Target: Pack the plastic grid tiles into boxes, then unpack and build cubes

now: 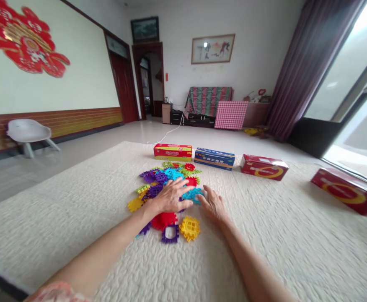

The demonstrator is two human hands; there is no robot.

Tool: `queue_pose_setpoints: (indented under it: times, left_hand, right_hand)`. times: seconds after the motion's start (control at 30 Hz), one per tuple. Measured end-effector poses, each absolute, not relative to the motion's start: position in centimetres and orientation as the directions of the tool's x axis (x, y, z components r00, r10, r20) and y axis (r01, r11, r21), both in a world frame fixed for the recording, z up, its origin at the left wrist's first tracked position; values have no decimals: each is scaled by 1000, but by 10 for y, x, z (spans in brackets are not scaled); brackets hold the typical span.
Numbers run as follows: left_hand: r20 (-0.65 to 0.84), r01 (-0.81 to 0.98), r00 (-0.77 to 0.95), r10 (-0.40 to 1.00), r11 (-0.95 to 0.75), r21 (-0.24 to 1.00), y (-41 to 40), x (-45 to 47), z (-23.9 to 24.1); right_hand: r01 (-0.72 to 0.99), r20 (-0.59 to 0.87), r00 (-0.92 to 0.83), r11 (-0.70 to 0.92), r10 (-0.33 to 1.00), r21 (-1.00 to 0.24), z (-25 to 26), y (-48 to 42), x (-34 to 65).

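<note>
Colourful plastic interlocking pieces lie in a loose pile on a cream quilted cover (102, 209). My left hand (172, 196) is spread flat over the middle of the pile, hiding the pieces under it. To the right of the pile is my right hand (213, 203), fingers apart, its tips close to a light blue piece (193, 193). Nearest me are a yellow piece (190, 228), a purple square frame (170, 234) and a red piece (164, 220). Purple pieces (154, 176) and light blue ones (173, 173) sit at the far side.
Beyond the pile stand a red and yellow box (172, 152), a blue box (214, 159) and a red box (263, 167). Another red box (350, 191) is farther right. A white chair (29, 132) stands on the floor at the left.
</note>
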State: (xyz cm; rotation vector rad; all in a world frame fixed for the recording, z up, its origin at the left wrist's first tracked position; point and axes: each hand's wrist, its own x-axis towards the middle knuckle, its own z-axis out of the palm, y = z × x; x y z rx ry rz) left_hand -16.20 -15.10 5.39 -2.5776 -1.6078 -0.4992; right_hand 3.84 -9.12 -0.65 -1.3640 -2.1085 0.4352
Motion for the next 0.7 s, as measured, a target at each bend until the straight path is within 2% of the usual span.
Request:
queue_pose_setpoints:
  times: [0.2,0.5,0.7]
  left_hand:
    - [157,817,514,844,-537,212,-195,-148,33]
    - [148,818,523,839,-543,188,-194,-146,32]
    - [140,829,495,857,-514,218,-189,-160,27]
  right_hand:
    - [727,337,-318,456,886,-512,-10,-90,39]
    - [652,375,-396,545,838,-528,-7,-69,11]
    - [619,431,-442,615,787,-488,-7,-70,-4]
